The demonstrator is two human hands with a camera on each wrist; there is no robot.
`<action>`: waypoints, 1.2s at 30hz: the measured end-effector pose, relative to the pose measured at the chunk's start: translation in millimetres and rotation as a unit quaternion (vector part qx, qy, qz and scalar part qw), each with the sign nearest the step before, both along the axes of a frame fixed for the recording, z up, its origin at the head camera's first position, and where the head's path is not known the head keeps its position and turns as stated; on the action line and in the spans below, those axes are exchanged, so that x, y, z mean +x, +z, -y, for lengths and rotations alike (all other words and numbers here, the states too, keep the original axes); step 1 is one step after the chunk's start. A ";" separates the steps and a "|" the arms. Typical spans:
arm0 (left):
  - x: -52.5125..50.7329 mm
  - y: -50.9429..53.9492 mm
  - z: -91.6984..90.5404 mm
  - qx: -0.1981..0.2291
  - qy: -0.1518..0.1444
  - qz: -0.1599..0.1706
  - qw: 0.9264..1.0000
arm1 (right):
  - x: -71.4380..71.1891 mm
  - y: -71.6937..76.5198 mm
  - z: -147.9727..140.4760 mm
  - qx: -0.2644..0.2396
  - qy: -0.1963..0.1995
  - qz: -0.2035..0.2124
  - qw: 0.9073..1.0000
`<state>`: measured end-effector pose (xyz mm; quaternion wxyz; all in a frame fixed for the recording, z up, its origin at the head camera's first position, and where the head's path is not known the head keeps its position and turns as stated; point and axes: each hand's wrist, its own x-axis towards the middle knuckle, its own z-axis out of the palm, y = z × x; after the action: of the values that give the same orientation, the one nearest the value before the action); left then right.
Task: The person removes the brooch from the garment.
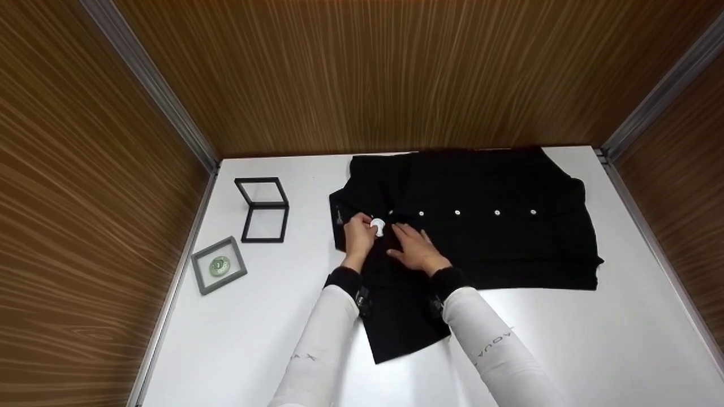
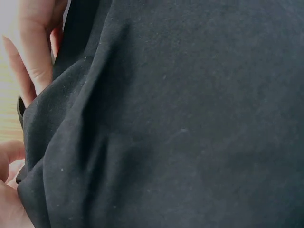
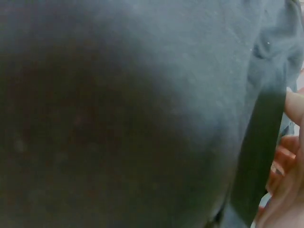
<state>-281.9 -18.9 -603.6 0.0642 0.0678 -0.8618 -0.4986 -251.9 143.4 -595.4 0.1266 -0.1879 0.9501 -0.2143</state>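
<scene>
A black shirt (image 1: 509, 243) with a row of white buttons lies spread on the table, its collar end to the left. Near that end, my left hand (image 1: 358, 236) pinches a small white round disc (image 1: 377, 226) between thumb and fingers, just above the cloth. My right hand (image 1: 416, 247) rests on the shirt beside the disc, fingers extended. Dark cloth (image 2: 190, 118) fills most of the left wrist view, with fingers at its left edge. In the right wrist view, part of a hand (image 3: 285, 190) shows by a fold at the right edge.
Left of the shirt, a black hinged frame (image 1: 264, 242) stands opened on the white table (image 1: 305, 328). Nearer lies a grey display frame (image 1: 223, 286) with a green round piece (image 1: 219, 265) in it. Wood-grain panels (image 1: 362, 79) enclose the back and sides.
</scene>
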 end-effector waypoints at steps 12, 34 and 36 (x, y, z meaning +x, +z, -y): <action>0.7 5.2 -1.7 -0.128 -0.039 -0.059 0.989 | -0.7 -2.4 -2.6 0.032 0.009 -0.005 0.999; 2.7 19.4 -0.3 -0.229 -0.085 -0.053 0.968 | -1.6 -6.4 -5.6 0.019 0.012 -0.013 1.000; 4.2 20.8 1.8 -0.223 -0.072 -0.041 0.971 | -1.0 -6.2 -6.0 0.017 0.011 -0.012 1.000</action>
<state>-277.8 -20.7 -582.8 0.0771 -0.0313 -0.9505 -0.2993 -252.9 149.5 -601.6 0.1209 -0.1987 0.9530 -0.1940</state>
